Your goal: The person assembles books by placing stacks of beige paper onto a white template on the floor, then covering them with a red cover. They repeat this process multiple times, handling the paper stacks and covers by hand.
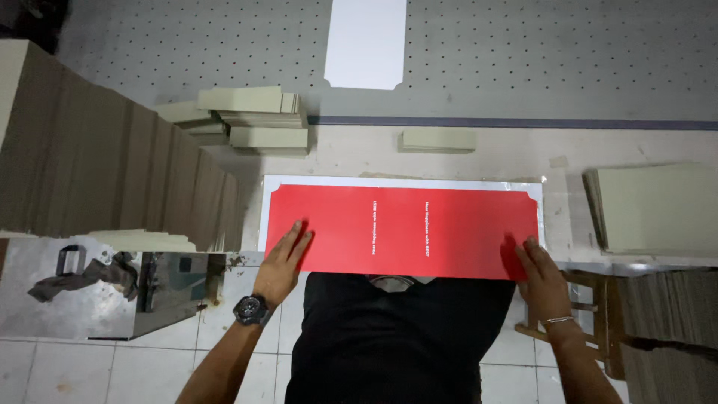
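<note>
- At the near edge of the tabletop [479, 153] lies a long red sheet [404, 228], resting on a slightly larger white sheet [266, 196].
- Left hand [283, 262] lies flat, fingers spread, on the red sheet's near left corner; its grip closes on nothing.
- Right hand [540, 275] presses flat on the near right corner, likewise open.
- Beyond the red sheet sit stacked beige boards [250, 120] and one small beige block [438, 140].
- Right of the red sheet lies a beige board pile [651, 208], apart from it.
</note>
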